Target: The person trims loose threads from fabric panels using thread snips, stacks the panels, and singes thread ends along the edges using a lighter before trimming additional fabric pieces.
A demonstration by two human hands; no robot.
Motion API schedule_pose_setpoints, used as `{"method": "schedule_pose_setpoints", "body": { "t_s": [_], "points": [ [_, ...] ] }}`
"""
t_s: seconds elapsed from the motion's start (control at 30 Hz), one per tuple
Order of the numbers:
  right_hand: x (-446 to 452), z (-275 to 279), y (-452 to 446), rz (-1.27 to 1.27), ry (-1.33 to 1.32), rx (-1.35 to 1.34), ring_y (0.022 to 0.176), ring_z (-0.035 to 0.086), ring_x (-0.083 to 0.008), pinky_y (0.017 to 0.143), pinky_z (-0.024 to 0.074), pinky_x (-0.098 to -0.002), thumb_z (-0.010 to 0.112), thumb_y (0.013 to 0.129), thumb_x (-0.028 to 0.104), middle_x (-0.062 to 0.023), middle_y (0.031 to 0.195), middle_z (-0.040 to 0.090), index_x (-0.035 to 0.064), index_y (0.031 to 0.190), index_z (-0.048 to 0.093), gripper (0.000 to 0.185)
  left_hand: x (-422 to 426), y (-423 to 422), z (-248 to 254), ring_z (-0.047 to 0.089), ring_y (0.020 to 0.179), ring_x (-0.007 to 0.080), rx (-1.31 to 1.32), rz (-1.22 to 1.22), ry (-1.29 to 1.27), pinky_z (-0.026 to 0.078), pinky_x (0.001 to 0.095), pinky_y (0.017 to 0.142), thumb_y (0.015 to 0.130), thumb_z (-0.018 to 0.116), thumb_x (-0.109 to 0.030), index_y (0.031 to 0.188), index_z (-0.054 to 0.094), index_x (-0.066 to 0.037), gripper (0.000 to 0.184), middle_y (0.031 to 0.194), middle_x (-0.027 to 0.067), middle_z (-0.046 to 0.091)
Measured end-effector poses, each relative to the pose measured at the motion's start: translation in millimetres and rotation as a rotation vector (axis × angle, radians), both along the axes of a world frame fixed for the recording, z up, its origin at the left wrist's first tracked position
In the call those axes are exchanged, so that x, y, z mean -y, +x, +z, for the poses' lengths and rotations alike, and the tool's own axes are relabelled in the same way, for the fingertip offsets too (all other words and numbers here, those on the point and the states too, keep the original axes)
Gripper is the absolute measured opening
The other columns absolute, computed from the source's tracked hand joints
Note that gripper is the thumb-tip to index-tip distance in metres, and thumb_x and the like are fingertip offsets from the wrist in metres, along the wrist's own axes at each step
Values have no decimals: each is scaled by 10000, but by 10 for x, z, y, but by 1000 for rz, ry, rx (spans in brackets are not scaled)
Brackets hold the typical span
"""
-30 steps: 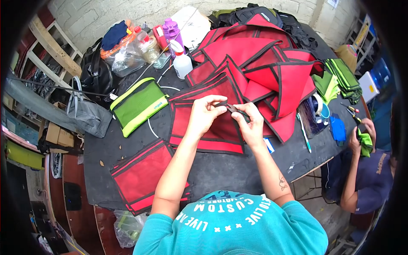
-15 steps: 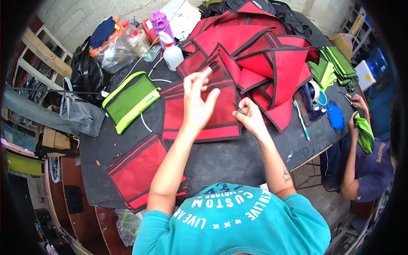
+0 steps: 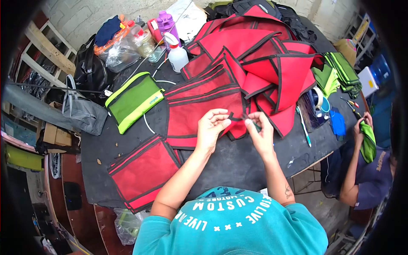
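Observation:
Between thumb and fingers, my left hand pinches a short dark strip whose end sticks out to the right. My right hand is closed on a small dark tool, probably a cutter, mostly hidden by the fingers; its tip is near the strip. Both hands are held over the lower right edge of a red mesh panel with black trim. Another red panel lies at the lower left of the black table. A heap of red pieces is piled beyond my hands.
A green pouch and a spray bottle stand left of the heap. Toothbrush, tape roll and green pieces are at right. Beside the table, a co-worker holds green fabric.
My left hand was spread over the panel half a second ago and is now pinching the dark strip. It has moved down and right, close to my right hand. The co-worker's hands shifted slightly.

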State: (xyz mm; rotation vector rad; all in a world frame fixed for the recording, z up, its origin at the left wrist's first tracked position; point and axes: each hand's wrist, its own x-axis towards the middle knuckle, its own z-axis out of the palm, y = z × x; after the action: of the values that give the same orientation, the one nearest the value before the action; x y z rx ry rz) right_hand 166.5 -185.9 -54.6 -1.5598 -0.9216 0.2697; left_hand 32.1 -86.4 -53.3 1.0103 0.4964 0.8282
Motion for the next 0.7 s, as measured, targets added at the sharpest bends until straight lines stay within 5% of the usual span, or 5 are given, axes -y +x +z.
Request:
{"method": "schedule_pose_setpoints", "body": {
  "t_s": [0.1,0.7],
  "points": [
    [145,252,-77,62,-152,128,679,502,-58,626,426,-201,684,807,106,-20,744,576,-8,937,593,195,-18,4,40,604,858,91,40,-23,-69,501,216,811,793,653,56,1085,563,3,310,926,50,630],
    [77,278,-70,105,-126,16,630,534,-92,580,428,-237,697,799,138,-53,714,585,5,862,608,172,45,42,111,593,832,79,-18,-141,-10,494,215,767,805,660,-2,1114,561,-20,326,887,27,627]
  ]
}}
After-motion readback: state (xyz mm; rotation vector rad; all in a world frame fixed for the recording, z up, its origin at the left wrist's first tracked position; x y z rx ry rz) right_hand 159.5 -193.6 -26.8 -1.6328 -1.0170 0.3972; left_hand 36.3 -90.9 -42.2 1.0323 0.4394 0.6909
